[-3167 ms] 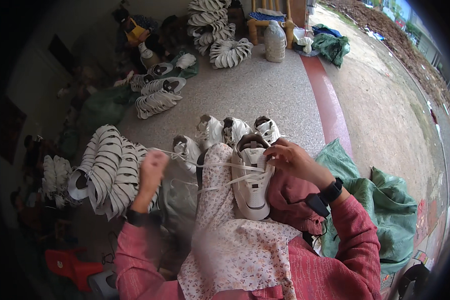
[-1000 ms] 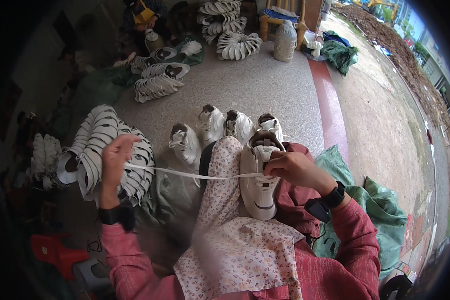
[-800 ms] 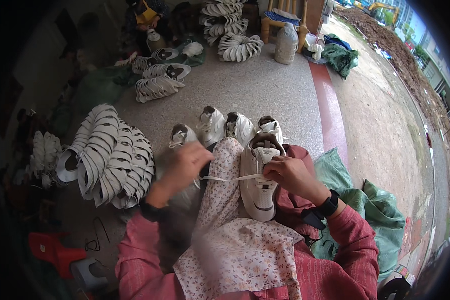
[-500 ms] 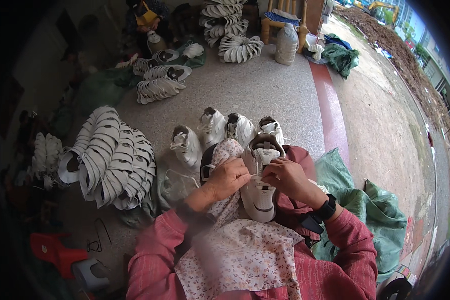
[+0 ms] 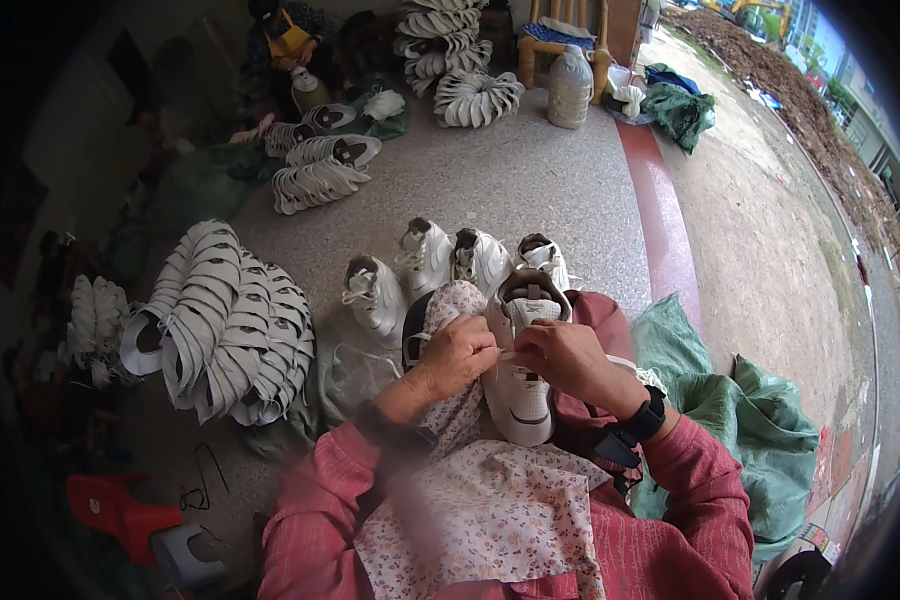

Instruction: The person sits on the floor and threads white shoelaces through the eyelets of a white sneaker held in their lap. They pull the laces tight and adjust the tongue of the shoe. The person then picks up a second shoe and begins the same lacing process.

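White sneaker point(image 5: 520, 410), finely dotted mesh over the toe, dark lining round the collar, sits upright in the middle of the frame, its toe toward the lower edge. It is beside a knee draped in thin floral cloth point(image 5: 480, 515), with soft maroon fabric point(image 5: 597, 318) bunched on its right. A flat white lace point(image 5: 507, 356) crosses the tongue.

From where I stand, the left hand point(image 5: 457, 356) comes up from the lower left, wrist bent inward, knuckles up, thumb and fingers pinched on the lace. The right hand point(image 5: 568, 358) mirrors it from the lower right, curled over the lacing, its grip closed on the lace too, though the knuckles hide most of it. The fingertips of the two nearly meet, and both forearms wear nubbly pinkish-red sleeves.

Speckled, hard floor point(image 5: 560, 190) spreads behind, edged by a smooth reddish strip point(image 5: 660, 210). Four laced shoes point(image 5: 375, 298) stand just above the knee; ribbed stacks of pale uppers point(image 5: 225, 325) curve at centre left. A crinkled green sack point(image 5: 765, 425) slumps at lower right, and a glossy red plastic seat point(image 5: 120, 512) is at lower left. In the dim upper left, a person in a yellow apron point(image 5: 288, 42) sits.
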### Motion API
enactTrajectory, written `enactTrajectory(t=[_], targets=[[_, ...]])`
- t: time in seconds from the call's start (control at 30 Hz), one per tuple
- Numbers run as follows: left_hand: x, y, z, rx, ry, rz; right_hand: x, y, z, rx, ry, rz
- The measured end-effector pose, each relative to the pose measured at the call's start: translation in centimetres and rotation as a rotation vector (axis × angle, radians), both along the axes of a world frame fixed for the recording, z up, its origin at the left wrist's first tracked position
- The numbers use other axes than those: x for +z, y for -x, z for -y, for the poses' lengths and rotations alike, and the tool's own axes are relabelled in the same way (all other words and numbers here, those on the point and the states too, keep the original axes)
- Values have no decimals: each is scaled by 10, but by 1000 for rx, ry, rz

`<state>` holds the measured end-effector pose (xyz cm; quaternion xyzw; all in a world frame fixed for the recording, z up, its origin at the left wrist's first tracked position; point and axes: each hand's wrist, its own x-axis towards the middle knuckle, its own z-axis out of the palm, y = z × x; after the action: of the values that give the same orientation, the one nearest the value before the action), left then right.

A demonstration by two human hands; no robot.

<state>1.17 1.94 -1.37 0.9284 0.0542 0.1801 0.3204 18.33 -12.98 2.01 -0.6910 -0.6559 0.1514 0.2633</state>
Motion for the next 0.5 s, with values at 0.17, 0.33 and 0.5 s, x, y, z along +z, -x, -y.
enactTrajectory(t=[0.17, 0.33, 0.5], targets=[[0, -8, 5, 44, -35, -88, 9, 1, -1, 40, 87, 0], [13, -11, -2, 27, -83, -49, 10, -8, 3, 164, -102, 50], [48, -22, -17, -114, -66, 155, 11, -23, -2, 118, -175, -23]])
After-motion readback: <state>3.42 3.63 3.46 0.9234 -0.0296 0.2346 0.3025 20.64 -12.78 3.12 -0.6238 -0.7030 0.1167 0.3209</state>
